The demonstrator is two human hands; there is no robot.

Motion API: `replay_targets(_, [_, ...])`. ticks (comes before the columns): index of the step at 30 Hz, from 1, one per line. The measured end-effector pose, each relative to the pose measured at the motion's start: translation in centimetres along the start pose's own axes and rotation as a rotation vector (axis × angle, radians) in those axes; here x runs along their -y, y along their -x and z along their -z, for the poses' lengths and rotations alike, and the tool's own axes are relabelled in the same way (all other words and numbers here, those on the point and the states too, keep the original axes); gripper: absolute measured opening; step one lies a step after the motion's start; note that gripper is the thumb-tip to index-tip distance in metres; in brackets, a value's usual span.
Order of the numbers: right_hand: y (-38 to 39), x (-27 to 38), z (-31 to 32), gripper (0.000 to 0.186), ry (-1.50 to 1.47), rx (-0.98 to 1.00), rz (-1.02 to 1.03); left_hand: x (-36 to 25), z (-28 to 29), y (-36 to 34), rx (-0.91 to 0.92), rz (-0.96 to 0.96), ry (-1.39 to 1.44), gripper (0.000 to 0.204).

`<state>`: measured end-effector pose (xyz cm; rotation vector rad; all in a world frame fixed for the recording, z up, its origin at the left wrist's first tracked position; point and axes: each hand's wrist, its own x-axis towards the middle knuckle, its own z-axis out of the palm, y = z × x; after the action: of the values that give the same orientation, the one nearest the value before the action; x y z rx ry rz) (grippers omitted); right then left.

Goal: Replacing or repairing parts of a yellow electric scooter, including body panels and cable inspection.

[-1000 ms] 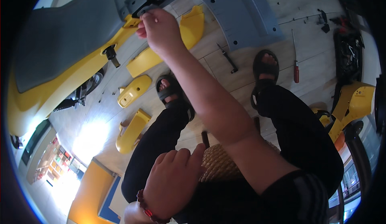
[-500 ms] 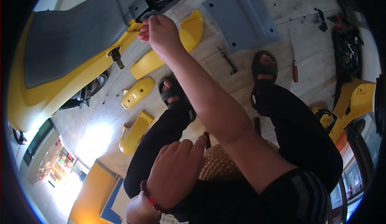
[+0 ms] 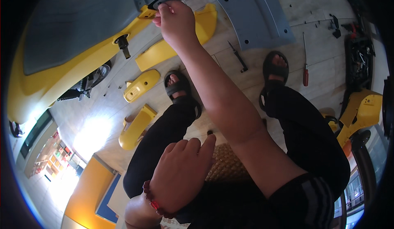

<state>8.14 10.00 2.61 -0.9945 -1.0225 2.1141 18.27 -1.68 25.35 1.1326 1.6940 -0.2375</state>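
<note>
With fingers curled, the right hand (image 3: 177, 25) is stretched to the yellow bodywork (image 3: 59, 78) at upper left, whose long axis is slanted toward upper right. The left hand (image 3: 180, 175) is held low; neither grip can be told.

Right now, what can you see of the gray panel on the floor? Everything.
The gray panel is broad and roughly four-sided, with a smooth, matt look like molded plastic. A long molded channel or rib runs along it, and a dark round spot, probably a hole, sits near each of four corners. It lies on the pale floor, just beyond the right sandal but apart from it. The picture's top edge slightly crops it. Only the floor appears to touch it.
</note>
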Motion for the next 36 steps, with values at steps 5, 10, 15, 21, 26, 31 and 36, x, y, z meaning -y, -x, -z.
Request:
replay_targets(5, [0.4, 1.1, -0.5, 0.020, -0.118, 0.000, -0.120, 0.0, 0.0, 0.1, -0.005, -0.001, -0.013, 0.040])
replay_targets(10, [0.8, 1.9, -0.8, 0.023, -0.306, 0.031, -0.241, 0.1, -0.3, 0.2, -0.034, -0.017, -0.006, 0.039])
replay_targets(15, [0.8, 1.8, -0.7, 0.021, -0.330, 0.041, -0.271, 0.1, -0.4, 0.1, -0.024, -0.024, 0.001, 0.038])
replay_targets(21, [0.3, 1.1, -1.1, 0.026, 0.296, -0.132, 0.037, 0.0, -0.2, 0.1, 0.003, -0.025, -0.032, 0.037])
replay_targets(26, [0.7, 1.1, -1.0, 0.031, 0.528, -0.223, 0.286, 0.1, -0.2, 0.1, 0.007, -0.025, -0.011, 0.038])
replay_targets(31, [1.0, 1.1, -1.1, 0.030, 0.539, -0.193, 0.305, 0.1, -0.4, 0.4, -0.007, -0.051, -0.014, 0.039])
replay_targets(36, [0.7, 1.4, -1.1, 0.026, 0.677, -0.170, 0.296, 0.2, -0.3, 0.5, -0.031, -0.050, -0.019, 0.039])
